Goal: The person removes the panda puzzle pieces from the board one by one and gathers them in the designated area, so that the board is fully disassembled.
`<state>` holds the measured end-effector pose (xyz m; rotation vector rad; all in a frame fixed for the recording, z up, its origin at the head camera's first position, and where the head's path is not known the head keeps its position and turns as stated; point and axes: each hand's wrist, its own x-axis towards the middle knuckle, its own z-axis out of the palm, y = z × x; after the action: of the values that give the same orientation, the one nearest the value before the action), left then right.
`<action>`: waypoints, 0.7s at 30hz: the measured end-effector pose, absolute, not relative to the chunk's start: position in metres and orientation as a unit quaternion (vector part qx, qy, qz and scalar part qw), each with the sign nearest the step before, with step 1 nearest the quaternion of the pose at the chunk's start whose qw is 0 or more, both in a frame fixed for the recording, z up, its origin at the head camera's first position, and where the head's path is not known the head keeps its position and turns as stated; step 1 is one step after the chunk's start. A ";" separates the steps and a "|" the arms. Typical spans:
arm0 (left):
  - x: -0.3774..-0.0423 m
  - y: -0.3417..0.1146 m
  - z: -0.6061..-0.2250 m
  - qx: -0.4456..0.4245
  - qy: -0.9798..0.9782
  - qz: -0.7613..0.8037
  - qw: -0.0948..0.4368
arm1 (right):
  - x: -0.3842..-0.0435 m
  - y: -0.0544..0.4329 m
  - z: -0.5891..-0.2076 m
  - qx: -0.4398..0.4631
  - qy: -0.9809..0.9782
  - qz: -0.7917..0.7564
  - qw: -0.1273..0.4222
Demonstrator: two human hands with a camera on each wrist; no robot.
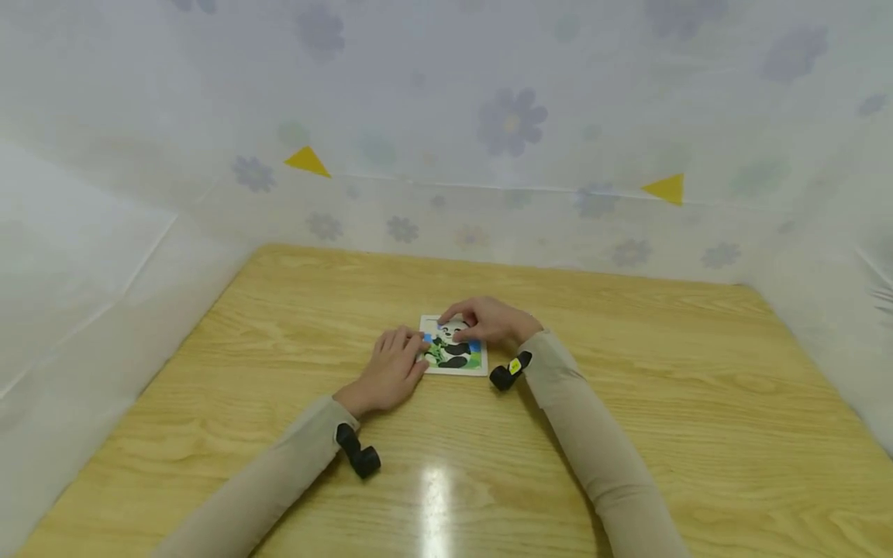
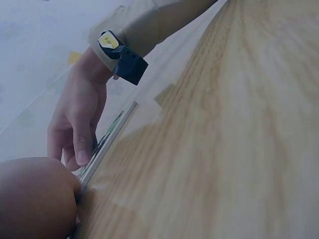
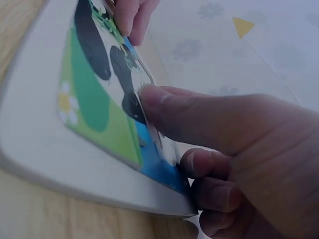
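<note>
A panda jigsaw puzzle (image 1: 456, 361) in a white frame tray lies flat on the table, its picture showing green, blue and black-and-white parts. Over its upper right, my right hand (image 1: 494, 319) curves down and pinches a puzzle piece between thumb and index finger. In the right wrist view the thumb (image 3: 164, 107) lies on that piece, which sits slightly raised at the picture's surface; its far side is hidden. My left hand (image 1: 392, 372) rests palm down at the tray's left edge, fingers extended onto it. The left wrist view shows the tray edge-on beside this hand (image 2: 37, 199).
The wood-grain table (image 1: 314, 294) spreads around the puzzle. A pale flowered curtain (image 1: 418, 116) with yellow triangles stands behind and at both sides. Black wrist cameras are strapped over both beige sleeves (image 1: 600, 449).
</note>
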<state>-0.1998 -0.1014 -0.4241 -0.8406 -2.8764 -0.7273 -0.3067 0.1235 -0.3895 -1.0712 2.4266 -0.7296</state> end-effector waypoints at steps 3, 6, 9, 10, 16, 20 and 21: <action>-0.201 -0.102 -0.423 -0.272 -0.931 -0.240 0.026 | -0.309 0.122 -0.388 -0.385 0.866 -0.249 0.197; -0.201 -0.102 -0.424 -0.271 -0.933 -0.237 0.022 | -0.313 0.119 -0.388 -0.384 0.868 -0.235 0.207; -0.202 -0.102 -0.425 -0.269 -0.934 -0.232 0.022 | -0.318 0.116 -0.386 -0.388 0.868 -0.215 0.223; -0.202 -0.102 -0.425 -0.269 -0.935 -0.231 0.023 | -0.319 0.114 -0.385 -0.390 0.867 -0.208 0.229; -0.201 -0.101 -0.424 -0.273 -0.932 -0.238 0.020 | -0.324 0.109 -0.375 -0.408 0.848 -0.202 0.273; -0.199 -0.100 -0.422 -0.275 -0.931 -0.241 0.027 | -0.325 0.108 -0.372 -0.415 0.837 -0.213 0.286; -0.199 -0.100 -0.421 -0.274 -0.931 -0.239 0.028 | -0.325 0.108 -0.372 -0.416 0.836 -0.216 0.286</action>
<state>-0.1994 -0.1003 -0.4214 -0.8455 -2.8743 -0.7384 -0.3246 0.1078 -0.3722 -1.1114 2.2339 -0.5778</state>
